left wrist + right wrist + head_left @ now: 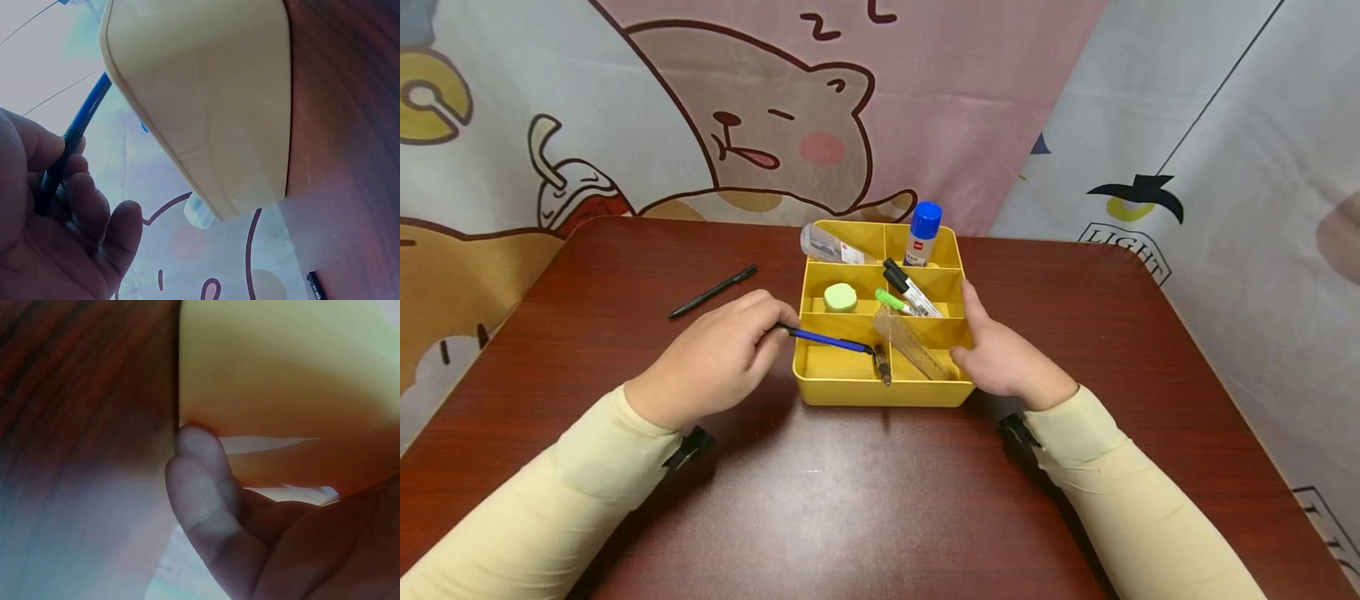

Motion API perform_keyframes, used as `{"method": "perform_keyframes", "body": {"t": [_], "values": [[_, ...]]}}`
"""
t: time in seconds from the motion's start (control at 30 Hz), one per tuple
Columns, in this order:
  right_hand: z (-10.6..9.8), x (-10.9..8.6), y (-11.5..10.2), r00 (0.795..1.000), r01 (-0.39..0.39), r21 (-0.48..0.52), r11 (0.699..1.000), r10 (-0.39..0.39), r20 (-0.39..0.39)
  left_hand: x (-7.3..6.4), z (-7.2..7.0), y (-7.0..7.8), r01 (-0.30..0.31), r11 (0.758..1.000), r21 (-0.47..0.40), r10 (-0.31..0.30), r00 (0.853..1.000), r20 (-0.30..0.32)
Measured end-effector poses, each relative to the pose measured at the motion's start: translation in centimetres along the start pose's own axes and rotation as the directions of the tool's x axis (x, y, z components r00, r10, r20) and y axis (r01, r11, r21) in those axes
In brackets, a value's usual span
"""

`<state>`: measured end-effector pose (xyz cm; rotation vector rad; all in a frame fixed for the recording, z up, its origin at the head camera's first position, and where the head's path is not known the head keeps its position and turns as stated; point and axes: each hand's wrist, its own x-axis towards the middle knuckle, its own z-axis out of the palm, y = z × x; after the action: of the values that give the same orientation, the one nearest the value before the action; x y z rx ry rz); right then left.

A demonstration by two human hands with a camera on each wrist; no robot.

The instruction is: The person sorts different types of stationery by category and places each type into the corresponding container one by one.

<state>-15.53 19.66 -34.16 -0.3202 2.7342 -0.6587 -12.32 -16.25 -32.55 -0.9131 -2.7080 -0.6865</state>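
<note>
Between thumb and fingers, my left hand (715, 358) pinches the dark end of a blue pen (829, 339). The pen reaches over the left rim of a yellow compartment box (887, 393). Its far tip is at a small dark, slim object (882, 365) by the front divider; whether they touch I cannot tell. My right hand (1011, 354) holds the box's right wall, thumb at the rim and fingers against the outside, as the right wrist view shows. A clear ruler (912, 343) leans in the front right compartment.
Further back, the box holds a pale green rounded object (840, 297), black-capped marker (913, 287), green-capped marker (892, 301), blue-capped glue stick (922, 233) and clear plastic container (831, 245). Left of it, a black pen (712, 292) lies on the brown table (820, 500). Printed cloth hangs behind.
</note>
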Motion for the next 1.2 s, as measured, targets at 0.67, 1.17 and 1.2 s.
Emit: {"method": "perform_keyframes", "body": {"t": [0.67, 1.17, 1.2], "values": [[0.2, 0.0, -0.1, 1.000, -0.020, 0.011, 1.000, 0.020, 0.005, 1.9, -1.5, 0.3, 0.116, 0.992, 0.050, -0.110, 0.988, -0.108], [0.0, -0.1, -0.1, 1.000, -0.017, 0.013, 1.000, 0.017, 0.012, 4.4, -0.1, 0.4, 0.061, 0.990, 0.125, -0.060, 0.998, -0.012], [0.0, -0.1, -0.2, 1.000, -0.018, 0.014, 1.000, 0.018, 0.013, 4.5, 0.0, 0.4, 0.059, 0.991, 0.124, -0.058, 0.998, -0.008]]}}
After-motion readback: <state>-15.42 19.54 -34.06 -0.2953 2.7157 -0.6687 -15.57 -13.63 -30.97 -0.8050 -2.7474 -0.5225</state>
